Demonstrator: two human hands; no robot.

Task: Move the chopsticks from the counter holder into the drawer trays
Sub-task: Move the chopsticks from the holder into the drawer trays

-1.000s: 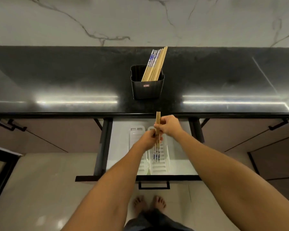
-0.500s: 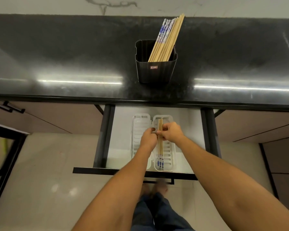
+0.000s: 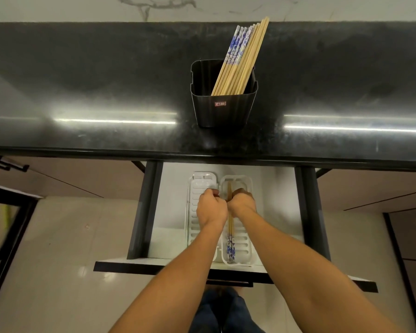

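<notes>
Chopsticks (image 3: 230, 233) lie lengthwise in the right-hand white tray (image 3: 246, 246) of an open drawer (image 3: 172, 212), their long axis running from the counter edge toward the person, the blue-and-white patterned ends nearest the drawer front and the plain wooden tips pointing back under the counter. Both hands meet over the middle of the bundle. The right hand (image 3: 241, 204) is curled narrowly around the sticks and hides their mid-section; how many it holds cannot be counted. The left hand (image 3: 210, 209) is closed in a loose fist just beside it, over the left tray (image 3: 193, 186), with its fingers turned away, so whether it grips the sticks or the tray edge cannot be told.

On the black counter (image 3: 94, 92) above, a black holder (image 3: 223, 109) stands upright with more chopsticks (image 3: 241, 58) leaning to the upper right, patterned ends up, their lower ends sunk out of sight inside it. The counter's front lip hides the rear of the drawer. Both forearms cover the near part of the left tray and much of the drawer front; the person's legs below are blurred and cut off by the frame's bottom edge.
</notes>
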